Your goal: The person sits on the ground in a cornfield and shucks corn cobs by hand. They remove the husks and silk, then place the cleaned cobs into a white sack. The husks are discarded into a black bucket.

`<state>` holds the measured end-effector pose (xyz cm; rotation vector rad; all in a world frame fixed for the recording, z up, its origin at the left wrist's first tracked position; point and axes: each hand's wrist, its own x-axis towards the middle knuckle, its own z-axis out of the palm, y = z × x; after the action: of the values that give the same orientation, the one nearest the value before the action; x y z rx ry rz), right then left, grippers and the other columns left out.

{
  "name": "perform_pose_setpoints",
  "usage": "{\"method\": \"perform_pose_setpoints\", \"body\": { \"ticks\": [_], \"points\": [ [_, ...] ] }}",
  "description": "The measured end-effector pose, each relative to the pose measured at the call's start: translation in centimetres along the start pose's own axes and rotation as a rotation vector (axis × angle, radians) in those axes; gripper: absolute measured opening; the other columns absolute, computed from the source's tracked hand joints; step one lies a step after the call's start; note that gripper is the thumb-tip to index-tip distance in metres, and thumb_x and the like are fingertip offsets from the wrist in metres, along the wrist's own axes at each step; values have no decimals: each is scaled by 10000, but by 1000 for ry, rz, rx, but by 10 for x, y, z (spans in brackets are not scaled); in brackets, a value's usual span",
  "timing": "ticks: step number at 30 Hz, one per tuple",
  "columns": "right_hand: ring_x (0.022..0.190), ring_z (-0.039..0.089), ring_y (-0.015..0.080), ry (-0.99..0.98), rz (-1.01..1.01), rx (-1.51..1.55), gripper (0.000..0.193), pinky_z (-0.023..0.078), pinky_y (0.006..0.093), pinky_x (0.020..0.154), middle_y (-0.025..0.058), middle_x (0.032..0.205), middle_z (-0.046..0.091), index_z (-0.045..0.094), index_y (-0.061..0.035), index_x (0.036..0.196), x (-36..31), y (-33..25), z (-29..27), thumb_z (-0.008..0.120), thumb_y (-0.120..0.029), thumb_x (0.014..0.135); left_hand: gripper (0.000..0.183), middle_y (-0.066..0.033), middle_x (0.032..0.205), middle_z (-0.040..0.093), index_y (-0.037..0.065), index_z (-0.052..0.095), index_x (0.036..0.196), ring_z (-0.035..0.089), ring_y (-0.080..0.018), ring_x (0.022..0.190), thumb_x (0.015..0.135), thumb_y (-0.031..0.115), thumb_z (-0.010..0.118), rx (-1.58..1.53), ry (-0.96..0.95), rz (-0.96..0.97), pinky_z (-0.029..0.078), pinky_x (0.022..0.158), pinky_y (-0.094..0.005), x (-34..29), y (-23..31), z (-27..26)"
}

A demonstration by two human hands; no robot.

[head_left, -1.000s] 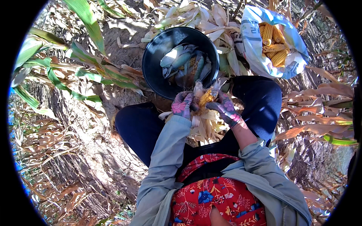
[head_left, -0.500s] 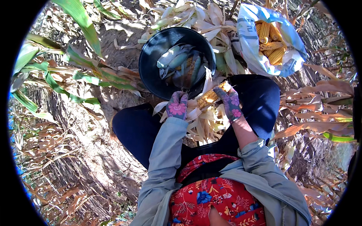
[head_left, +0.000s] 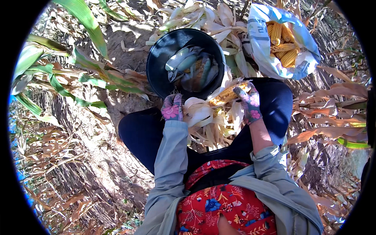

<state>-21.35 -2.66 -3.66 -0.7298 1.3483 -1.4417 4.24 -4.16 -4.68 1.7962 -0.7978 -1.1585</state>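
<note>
Nearest the camera, the person sits low on the ground in a grey jacket (head_left: 172,172) over a red floral garment (head_left: 219,213), knees spread in dark trousers (head_left: 143,133), with a heap of pale stripped husks (head_left: 213,131) between the legs. Both hands wear floral gloves. The left hand (head_left: 172,107) has its fingers closed around the peeled-back husk (head_left: 199,111) at the butt of 1 corn cob (head_left: 229,93); the right hand (head_left: 250,102) has its fingers clamped on the bared yellow end of that same cob, which lies nearly level between the 2 hands, just above the lap and touching the near rim of the black basin (head_left: 156,66). In the inspector's judgement, the stripping goes best with the right hand holding the ear firm while the left draws the husk down and away in 1 pull toward the heap, twisting at the base so no leaves stay attached. The basin, just beyond the hands, holds unhusked ears. Further right, a white sack (head_left: 258,47) stands open with bare yellow cobs inside, near the right knee. Free room is narrow: green maize leaves (head_left: 58,74) crowd the left, dry stalks (head_left: 333,102) the right, loose husks (head_left: 203,15) lie beyond the basin.
</note>
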Motion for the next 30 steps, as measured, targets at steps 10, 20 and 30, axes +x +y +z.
{"method": "perform_pose_setpoints", "body": {
  "ticks": [10,20,30],
  "points": [
    [808,560,138,-115,-200,-593,400,455,258,748,57,915,582,534,-54,1014,-8,-19,0,685,-127,652,232,17,566,515,58,585,893,415,-52,413,793,261,633,-303,67,55,324,348,-202,6,9,-16],
    [822,546,146,-502,-207,-406,407,447,263,758,52,896,577,532,-50,1007,-11,-3,-1,674,-61,627,523,-80,1001,565,7,464,1175,545,-132,804,749,220,677,-51,-718,194,447,688,-252,-43,15,28],
    [863,540,146,-802,-55,-457,386,429,273,804,39,930,575,553,-41,993,-24,-26,5,621,18,618,612,-120,1117,524,-13,421,1227,495,-188,1022,725,199,701,167,-926,99,393,887,-304,-32,-10,39]
  ]
}}
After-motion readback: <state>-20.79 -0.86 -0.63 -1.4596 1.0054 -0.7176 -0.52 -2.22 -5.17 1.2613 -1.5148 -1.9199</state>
